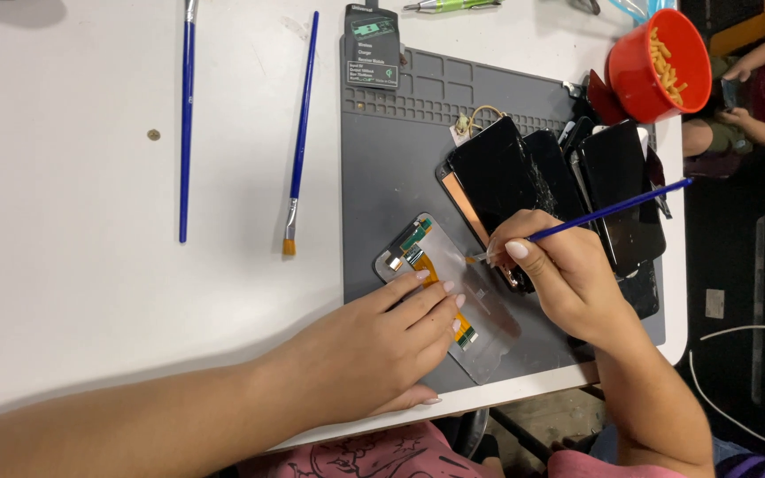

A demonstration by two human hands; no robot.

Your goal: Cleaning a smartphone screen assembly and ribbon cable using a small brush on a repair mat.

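The left hand (374, 341) presses flat, fingers spread, on a grey rectangular phone screen panel with an orange flex ribbon (440, 292), lying on the dark grey rubber mat (382, 177) near the desk's front edge. The right hand (568, 274) pinches a thin blue-handled brush (613, 210), bristles at the panel. Pressing too hard could crease the ribbon (it looks delicate). At the far right corner, a red round plastic bowl (639, 75) holds yellow sticks.

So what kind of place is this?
Probably a phone repair bench: a grey work mat, a pile of cracked phone screens, and a brush held over a screen panel.
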